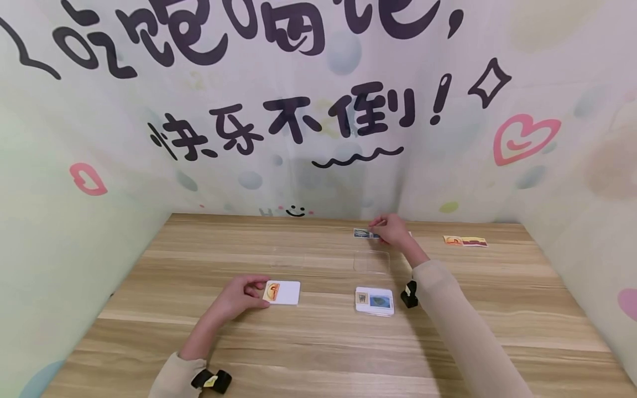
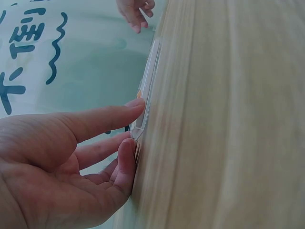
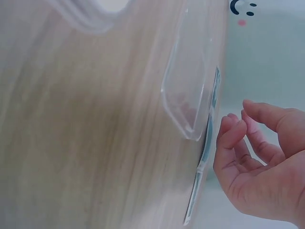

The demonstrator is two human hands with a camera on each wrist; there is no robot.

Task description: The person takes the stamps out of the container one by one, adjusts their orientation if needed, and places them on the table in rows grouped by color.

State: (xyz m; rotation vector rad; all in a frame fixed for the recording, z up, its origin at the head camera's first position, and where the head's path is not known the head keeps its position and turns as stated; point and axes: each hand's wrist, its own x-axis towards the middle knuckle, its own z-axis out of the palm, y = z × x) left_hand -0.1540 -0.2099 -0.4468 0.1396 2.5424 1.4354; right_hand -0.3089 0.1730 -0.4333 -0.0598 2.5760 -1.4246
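My left hand (image 1: 241, 298) grips the left end of a shallow clear case (image 1: 288, 294) of white cards, which lies on the table. An orange picture (image 1: 272, 291) shows on the left part of its top. In the left wrist view, the thumb and fingers of the left hand (image 2: 71, 162) pinch the end of the case (image 2: 150, 76). Above a strip of dark picture cards (image 1: 365, 234) at the back is my right hand (image 1: 393, 229), partly covering the strip. The right wrist view shows the right hand (image 3: 267, 162) loosely bent, with nothing visible between its fingers.
A second case (image 1: 375, 302) with picture cards lies right of centre. Behind the cases are two clear lids, one faint (image 1: 288, 257) and one plainer (image 1: 371, 262). An orange and yellow card strip (image 1: 465, 241) lies at the back right. A printed cloth (image 1: 318, 188) borders the table (image 1: 318, 354).
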